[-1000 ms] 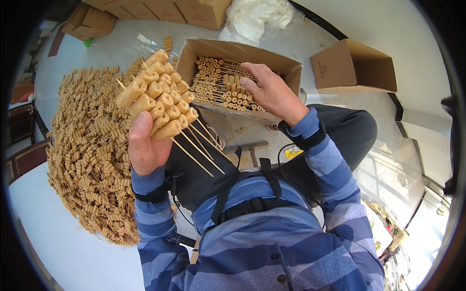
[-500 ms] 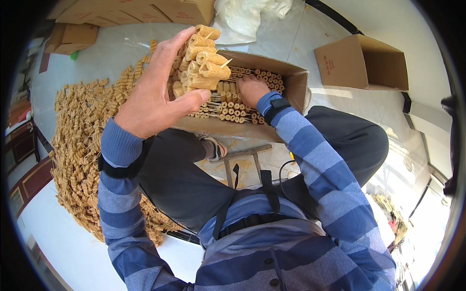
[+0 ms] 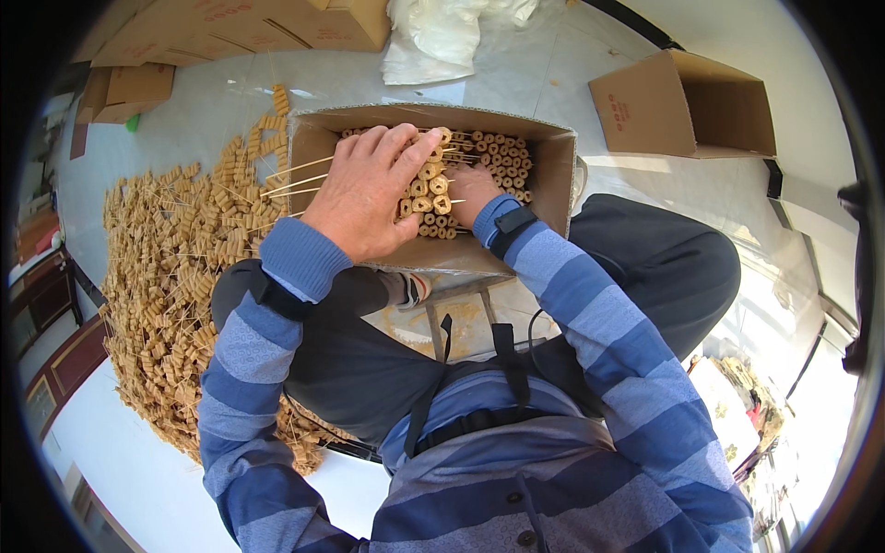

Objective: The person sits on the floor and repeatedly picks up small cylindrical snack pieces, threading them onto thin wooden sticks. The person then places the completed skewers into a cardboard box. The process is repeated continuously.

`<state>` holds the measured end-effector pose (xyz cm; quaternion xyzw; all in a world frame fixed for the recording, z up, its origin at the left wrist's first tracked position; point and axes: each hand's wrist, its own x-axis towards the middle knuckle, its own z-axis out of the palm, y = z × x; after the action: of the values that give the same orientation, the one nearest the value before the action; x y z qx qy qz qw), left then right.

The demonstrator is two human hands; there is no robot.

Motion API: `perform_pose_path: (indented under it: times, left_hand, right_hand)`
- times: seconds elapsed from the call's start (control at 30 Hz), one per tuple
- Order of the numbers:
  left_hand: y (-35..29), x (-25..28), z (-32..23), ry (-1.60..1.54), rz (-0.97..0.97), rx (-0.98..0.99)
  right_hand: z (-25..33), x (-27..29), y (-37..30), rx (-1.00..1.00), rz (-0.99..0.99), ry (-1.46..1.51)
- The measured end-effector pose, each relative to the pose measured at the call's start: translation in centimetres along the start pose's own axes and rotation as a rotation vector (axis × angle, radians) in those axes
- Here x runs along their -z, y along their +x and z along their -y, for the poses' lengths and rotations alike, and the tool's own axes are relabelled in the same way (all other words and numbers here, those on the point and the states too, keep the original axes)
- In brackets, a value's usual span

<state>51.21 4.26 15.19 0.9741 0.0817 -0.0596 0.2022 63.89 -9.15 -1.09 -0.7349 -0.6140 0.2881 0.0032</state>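
A bundle of skewers [image 3: 432, 182], each threaded with tan, hollow, rolled food pieces, is in the grip of my left hand [image 3: 367, 191]. Its bare sticks point left past the hand, and the round hollow ends face right. The bundle is over a long open cardboard box [image 3: 551, 164], low at its middle. Inside the box, more skewers [image 3: 507, 157] lie in packed rows with their round ends showing. My right hand [image 3: 472, 192] reaches into the box just right of the bundle, touching the packed skewers; its fingers are mostly hidden.
To the left, a large heap of loose skewers [image 3: 157, 276] spreads over the floor. An open cardboard box [image 3: 645, 109] lies at the far right. More cartons [image 3: 249, 32] and a white plastic bag [image 3: 429, 41] are at the back. A small wooden stool frame [image 3: 466, 313] is between my legs.
My left hand has brought the skewer bundle down and right, from above the box's left side into its middle. My right hand stays in the box, nearly in the same place.
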Motion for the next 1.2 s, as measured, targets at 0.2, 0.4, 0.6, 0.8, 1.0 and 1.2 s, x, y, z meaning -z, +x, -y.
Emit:
perform_pose_path:
  times: [0.2,0.4,0.6,0.8,1.0,1.2]
  left_hand:
    - [1.7,-3.7,0.4,0.105,-0.023,-0.022]
    - [3.5,-5.8,1.0,0.184,-0.035,-0.091]
    - [5.2,-7.5,1.6,0.241,-0.040,-0.155]
    - [5.3,-9.8,3.4,0.277,0.076,-0.100]
    - [5.9,-11.9,4.7,0.279,0.061,-0.121]
    - [6.3,-13.2,6.4,0.179,0.156,-0.128]
  right_hand:
    - [-0.3,-2.4,-0.4,0.000,-0.216,0.163]
    - [-0.3,-2.6,-1.6,0.091,-0.347,0.043]
    - [0.5,-2.1,-2.0,0.112,-0.283,-0.126]
    - [1.0,-2.3,-1.9,0.048,-0.171,-0.157]
    - [0.9,-2.4,-1.7,0.049,-0.165,-0.071]
    - [0.6,-2.4,-1.7,0.087,-0.231,-0.104]
